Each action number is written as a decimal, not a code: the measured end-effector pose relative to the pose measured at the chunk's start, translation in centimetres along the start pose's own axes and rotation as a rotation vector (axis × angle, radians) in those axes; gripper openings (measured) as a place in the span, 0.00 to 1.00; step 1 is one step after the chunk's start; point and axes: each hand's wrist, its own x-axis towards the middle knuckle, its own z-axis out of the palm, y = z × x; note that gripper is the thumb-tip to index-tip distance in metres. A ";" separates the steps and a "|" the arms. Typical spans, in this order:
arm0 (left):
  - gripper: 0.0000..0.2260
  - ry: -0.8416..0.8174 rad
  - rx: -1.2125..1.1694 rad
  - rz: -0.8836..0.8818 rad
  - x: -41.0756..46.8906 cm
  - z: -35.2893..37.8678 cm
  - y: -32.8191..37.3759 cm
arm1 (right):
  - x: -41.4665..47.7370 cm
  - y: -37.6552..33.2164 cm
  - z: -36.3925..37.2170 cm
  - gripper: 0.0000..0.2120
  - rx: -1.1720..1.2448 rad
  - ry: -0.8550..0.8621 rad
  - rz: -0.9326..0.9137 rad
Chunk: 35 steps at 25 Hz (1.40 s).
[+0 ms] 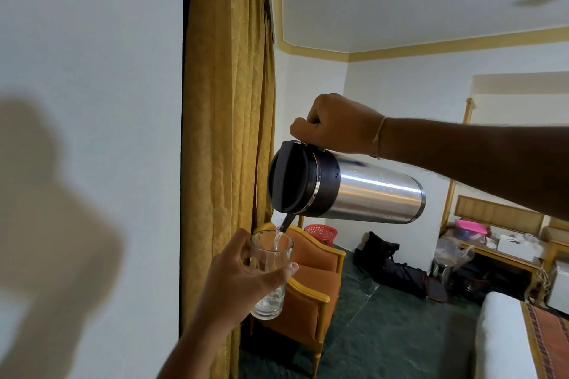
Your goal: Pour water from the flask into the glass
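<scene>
Right hand (334, 123) fisted around the handle of the steel flask (348, 191), tipped nearly flat in mid-air. Left hand (243, 278) wraps the glass (271, 274) just below the spout, a thin stream of water (277, 240) falling in, an orange armchair (311, 280) behind.

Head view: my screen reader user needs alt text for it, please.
A right hand tips a steel flask sideways, pouring water into a clear glass held below by the left hand. Behind stand a gold curtain and an orange armchair.
</scene>
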 end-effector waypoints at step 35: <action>0.27 -0.067 -0.043 0.034 -1.7 0.4 0.7 | -0.5 0.0 -0.9 0.29 -0.101 0.025 -0.053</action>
